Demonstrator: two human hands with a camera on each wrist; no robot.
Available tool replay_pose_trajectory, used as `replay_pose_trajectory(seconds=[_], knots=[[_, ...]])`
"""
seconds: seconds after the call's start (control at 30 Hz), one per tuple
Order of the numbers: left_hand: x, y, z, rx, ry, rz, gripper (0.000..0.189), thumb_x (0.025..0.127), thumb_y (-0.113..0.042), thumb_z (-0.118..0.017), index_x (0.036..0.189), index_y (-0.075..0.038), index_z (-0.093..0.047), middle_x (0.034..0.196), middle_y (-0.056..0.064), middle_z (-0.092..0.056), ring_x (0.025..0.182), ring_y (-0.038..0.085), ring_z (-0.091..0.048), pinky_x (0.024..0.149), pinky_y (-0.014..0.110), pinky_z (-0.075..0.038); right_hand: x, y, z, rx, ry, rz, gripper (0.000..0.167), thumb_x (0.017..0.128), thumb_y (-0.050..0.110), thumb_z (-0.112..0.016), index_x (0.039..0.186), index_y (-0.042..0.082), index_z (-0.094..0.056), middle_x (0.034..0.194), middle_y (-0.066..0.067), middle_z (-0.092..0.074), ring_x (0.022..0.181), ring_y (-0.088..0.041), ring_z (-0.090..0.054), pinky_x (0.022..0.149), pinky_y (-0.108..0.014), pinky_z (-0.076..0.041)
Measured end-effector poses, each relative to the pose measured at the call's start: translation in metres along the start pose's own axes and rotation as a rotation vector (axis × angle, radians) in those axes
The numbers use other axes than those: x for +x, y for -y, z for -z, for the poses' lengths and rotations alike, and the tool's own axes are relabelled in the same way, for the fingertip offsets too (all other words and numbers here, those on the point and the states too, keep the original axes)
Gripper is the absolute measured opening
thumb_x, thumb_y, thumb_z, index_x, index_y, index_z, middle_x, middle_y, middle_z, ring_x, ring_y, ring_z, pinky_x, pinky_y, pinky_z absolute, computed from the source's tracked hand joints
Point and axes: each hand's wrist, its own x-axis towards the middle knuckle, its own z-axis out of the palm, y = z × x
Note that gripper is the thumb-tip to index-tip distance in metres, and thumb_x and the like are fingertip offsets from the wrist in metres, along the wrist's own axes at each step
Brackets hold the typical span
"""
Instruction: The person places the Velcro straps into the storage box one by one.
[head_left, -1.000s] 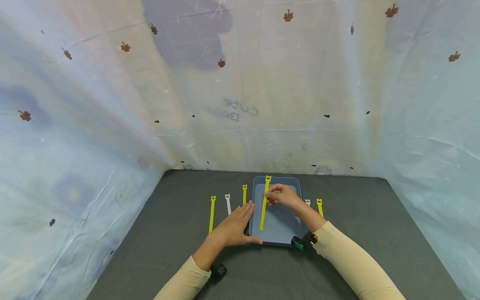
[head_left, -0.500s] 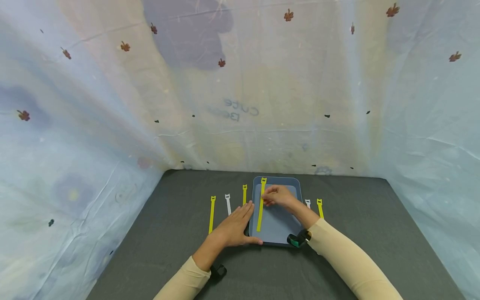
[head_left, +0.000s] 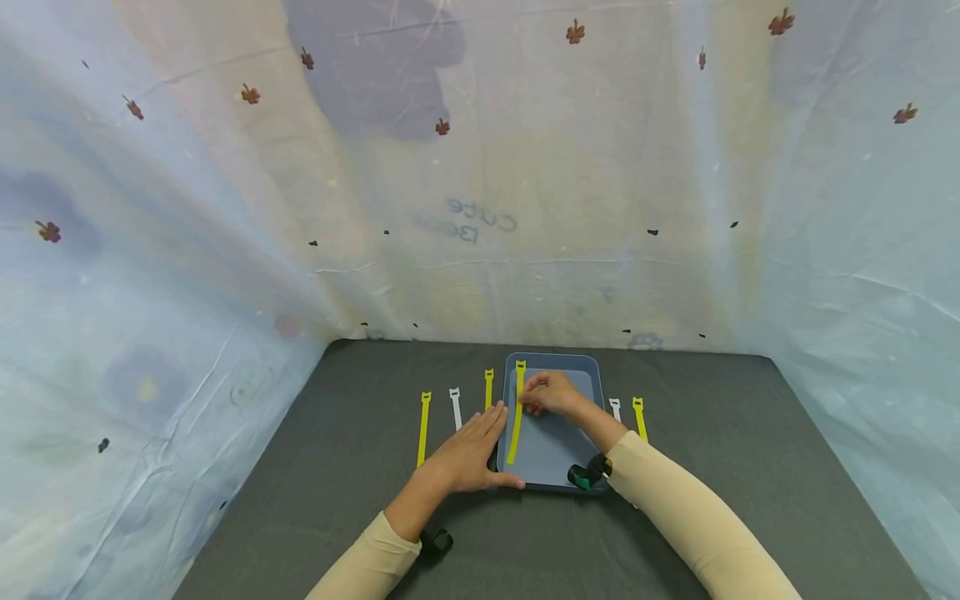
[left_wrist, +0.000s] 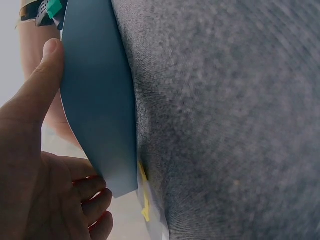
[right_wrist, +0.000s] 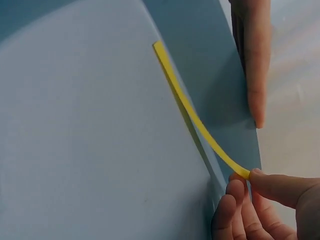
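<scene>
My right hand (head_left: 553,393) pinches a yellow hook-and-loop cable tie (head_left: 516,418) between thumb and fingers, over the left part of a blue-grey tray (head_left: 555,462). In the right wrist view the tie (right_wrist: 184,102) bows slightly, its far end low by the tray's inner wall, where a shadow runs beneath it. Whether that end touches the tray floor, I cannot tell. My left hand (head_left: 468,454) rests against the tray's near left corner. Its fingers lie fairly straight along the left side, and the thumb is on the front wall (left_wrist: 100,95).
Left of the tray lie two yellow ties (head_left: 424,429) (head_left: 489,388) and a white tie (head_left: 456,408) on the dark grey cloth (head_left: 360,467). To its right are another white tie (head_left: 615,407) and a yellow tie (head_left: 639,417), partly behind my right arm. A patterned curtain (head_left: 525,292) surrounds the table.
My right hand has moved left with the yellow tie, bringing it closer to the tray's left side and slightly lower in view. The left hand and tray have stayed put.
</scene>
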Motion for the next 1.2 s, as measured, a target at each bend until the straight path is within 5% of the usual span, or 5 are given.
replay_pose_trajectory(seconds=[0.37, 0.73, 1.2], knots=[[0.001, 0.000, -0.001, 0.000, -0.001, 0.001, 0.125, 0.089, -0.080, -0.068, 0.172, -0.004, -0.014, 0.180, 0.013, -0.011, 0.166, 0.026, -0.015, 0.135, 0.046, -0.018, 0.001, 0.000, -0.002, -0.105, -0.007, 0.004, 0.009, 0.096, 0.006, -0.080, 0.099, 0.000, -0.073, 0.085, -0.009, -0.077, 0.070, -0.018, -0.070, 0.060, -0.029, -0.059], [0.001, 0.000, 0.000, 0.002, 0.007, 0.005, 0.124, 0.090, -0.080, -0.067, 0.173, -0.005, -0.014, 0.181, 0.012, -0.010, 0.166, 0.025, -0.014, 0.135, 0.046, -0.018, 0.008, -0.001, -0.005, -0.195, 0.001, 0.036, 0.010, 0.095, 0.005, -0.081, 0.096, -0.002, -0.074, 0.067, 0.000, -0.062, 0.056, -0.010, -0.055, 0.051, -0.022, -0.047], [-0.002, -0.004, 0.004, 0.000, 0.005, 0.002, 0.123, 0.090, -0.077, -0.069, 0.172, -0.003, -0.014, 0.180, 0.013, -0.011, 0.166, 0.027, -0.016, 0.135, 0.046, -0.019, 0.013, -0.004, -0.008, -0.240, -0.030, 0.018, 0.012, 0.091, 0.007, -0.084, 0.084, 0.005, -0.074, 0.065, -0.002, -0.064, 0.054, -0.011, -0.057, 0.048, -0.022, -0.049]])
